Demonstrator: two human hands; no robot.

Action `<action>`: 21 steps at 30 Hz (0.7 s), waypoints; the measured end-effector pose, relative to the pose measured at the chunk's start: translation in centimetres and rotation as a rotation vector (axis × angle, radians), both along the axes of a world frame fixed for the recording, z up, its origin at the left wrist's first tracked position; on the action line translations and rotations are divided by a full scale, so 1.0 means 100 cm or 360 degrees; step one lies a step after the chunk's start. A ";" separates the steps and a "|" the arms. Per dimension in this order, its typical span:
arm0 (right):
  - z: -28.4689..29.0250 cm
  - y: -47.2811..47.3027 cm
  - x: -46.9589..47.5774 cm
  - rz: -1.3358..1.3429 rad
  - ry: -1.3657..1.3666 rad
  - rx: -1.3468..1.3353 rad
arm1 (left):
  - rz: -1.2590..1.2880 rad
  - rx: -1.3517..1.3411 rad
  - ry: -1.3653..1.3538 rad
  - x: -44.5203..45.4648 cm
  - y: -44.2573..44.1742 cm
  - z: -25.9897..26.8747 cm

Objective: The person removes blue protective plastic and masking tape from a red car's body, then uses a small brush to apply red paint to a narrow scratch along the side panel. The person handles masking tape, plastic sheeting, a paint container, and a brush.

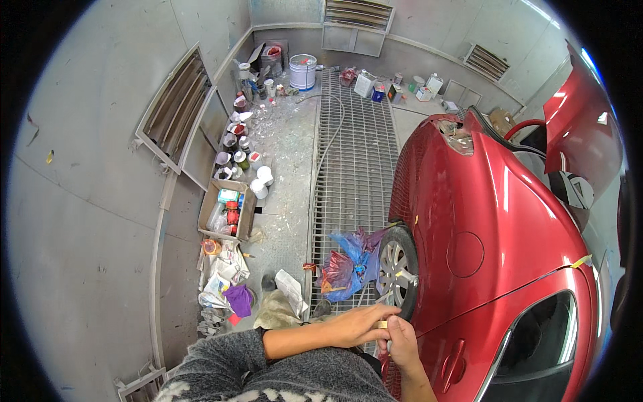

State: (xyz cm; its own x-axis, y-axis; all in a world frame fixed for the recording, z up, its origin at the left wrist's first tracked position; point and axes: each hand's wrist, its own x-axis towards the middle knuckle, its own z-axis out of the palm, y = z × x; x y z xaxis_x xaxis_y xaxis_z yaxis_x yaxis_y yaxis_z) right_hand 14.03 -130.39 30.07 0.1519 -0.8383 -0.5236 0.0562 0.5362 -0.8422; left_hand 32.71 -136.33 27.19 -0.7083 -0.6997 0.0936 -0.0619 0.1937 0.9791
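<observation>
My left hand (362,322) and my right hand (403,340) meet in front of my body, beside the red car (452,211). A small pale yellow piece of what looks like masking tape (383,324) is pinched between them, mostly hidden by the fingers. Just beyond my hands is the car's rear wheel (397,264). Blue and red plastic sheeting (351,266) lies bunched against that wheel, with bits of yellow tape on it. A strip of yellow tape (581,261) also sticks to the body above the rear door window (535,336).
A metal floor grating (354,145) runs alongside the car, with a hose (331,145) across it. Paint cups (230,142), a cardboard box (244,213) and a purple cloth (238,300) line the left wall. Cans (365,83) and a white bucket (302,73) stand at the back.
</observation>
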 end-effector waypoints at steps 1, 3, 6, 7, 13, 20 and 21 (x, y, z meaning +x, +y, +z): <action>0.002 -0.008 0.005 0.0022 0.0005 0.0012 | -0.0012 -0.0079 -0.0126 0.007 -0.005 -0.002; 0.003 -0.026 0.016 0.0084 0.0174 0.0043 | -0.0008 -0.0174 -0.0399 0.024 -0.017 -0.005; -0.006 -0.056 0.040 0.0182 0.0319 0.0034 | 0.0076 -0.0756 -0.0462 0.058 -0.045 -0.010; -0.012 -0.068 0.051 0.0148 0.0268 0.0059 | 0.0000 -0.0885 -0.0555 0.072 -0.058 -0.012; -0.028 -0.151 0.113 -0.0267 0.0074 0.0031 | 0.0055 -0.1119 -0.0636 0.169 -0.135 -0.016; -0.019 -0.229 0.206 0.0431 -0.0022 0.0423 | -0.0019 -0.1431 -0.0496 0.248 -0.219 0.004; -0.019 -0.240 0.219 0.0412 -0.0092 0.0480 | 0.0028 -0.1463 -0.0486 0.257 -0.229 0.006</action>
